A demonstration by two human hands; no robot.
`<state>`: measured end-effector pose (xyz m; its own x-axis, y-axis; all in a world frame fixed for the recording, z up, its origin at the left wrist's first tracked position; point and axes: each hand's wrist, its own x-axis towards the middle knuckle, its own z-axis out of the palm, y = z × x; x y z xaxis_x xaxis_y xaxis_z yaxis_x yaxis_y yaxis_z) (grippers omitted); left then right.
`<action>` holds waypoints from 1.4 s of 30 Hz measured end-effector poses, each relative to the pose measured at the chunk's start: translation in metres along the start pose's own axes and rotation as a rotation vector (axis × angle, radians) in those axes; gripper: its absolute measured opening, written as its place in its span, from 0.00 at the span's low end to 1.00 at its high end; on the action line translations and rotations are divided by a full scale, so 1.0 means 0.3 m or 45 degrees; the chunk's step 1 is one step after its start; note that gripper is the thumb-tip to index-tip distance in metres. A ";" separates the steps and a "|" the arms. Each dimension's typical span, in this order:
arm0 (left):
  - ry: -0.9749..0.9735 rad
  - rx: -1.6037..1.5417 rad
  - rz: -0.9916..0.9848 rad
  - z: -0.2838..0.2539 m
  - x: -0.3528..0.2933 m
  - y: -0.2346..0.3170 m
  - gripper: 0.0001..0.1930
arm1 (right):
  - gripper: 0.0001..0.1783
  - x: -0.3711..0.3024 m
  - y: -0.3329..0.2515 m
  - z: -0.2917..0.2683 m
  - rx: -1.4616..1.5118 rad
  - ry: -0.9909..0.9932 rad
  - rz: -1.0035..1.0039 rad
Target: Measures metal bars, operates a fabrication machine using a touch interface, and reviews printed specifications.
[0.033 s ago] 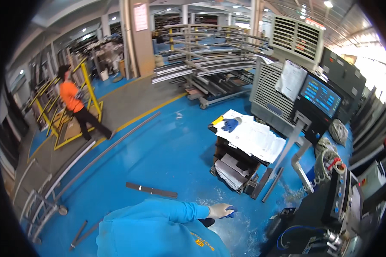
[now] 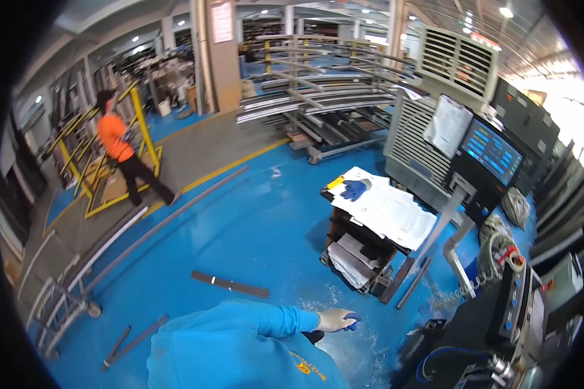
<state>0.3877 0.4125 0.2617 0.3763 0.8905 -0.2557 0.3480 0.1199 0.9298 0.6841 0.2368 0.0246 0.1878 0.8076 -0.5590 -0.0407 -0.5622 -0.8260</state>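
Observation:
My left hand (image 2: 339, 320) wears a white glove with blue fingers and is held in front of my body, its blue sleeve coming across from the lower left. The fingers are curled together, and whatever they may hold is hidden. Beneath the hand, pale dust is scattered over the blue floor (image 2: 253, 220). Nearest to it stands a small cabinet (image 2: 335, 228) topped with paper sheets (image 2: 396, 217) and a blue glove (image 2: 355, 189). My right hand is out of view.
A machine with a control panel (image 2: 514, 295) stands close at right, below a screen (image 2: 492, 151) on an arm. Dark bars (image 2: 230, 284) lie on the floor. At left is a metal trolley (image 2: 61, 305); beyond, a person in orange (image 2: 115, 137) stands beside a yellow frame (image 2: 141, 123).
My view has turned slightly to the left, so the surroundings sit a little further right. My left hand keeps nearly the same place and the same curled fingers.

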 end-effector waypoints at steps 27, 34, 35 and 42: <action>0.628 -0.209 -0.919 -0.188 -0.349 -0.912 0.28 | 0.14 0.290 -0.342 -0.151 -0.467 -0.168 -0.080; 0.577 -0.209 -0.956 -0.234 -0.114 -0.808 0.28 | 0.14 0.228 -0.302 -0.191 -0.446 -0.078 -0.048; 0.560 -0.203 -0.954 -0.244 -0.064 -0.795 0.28 | 0.14 0.216 -0.291 -0.203 -0.436 -0.053 -0.044; 0.406 -0.080 -0.888 -0.276 0.144 -0.728 0.28 | 0.14 0.173 -0.245 -0.237 -0.341 0.113 -0.033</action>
<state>0.2568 0.4611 0.0694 -0.1817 0.6817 -0.7087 0.3608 0.7166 0.5969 0.7667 0.3073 0.0615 0.2714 0.8103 -0.5194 0.2234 -0.5780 -0.7849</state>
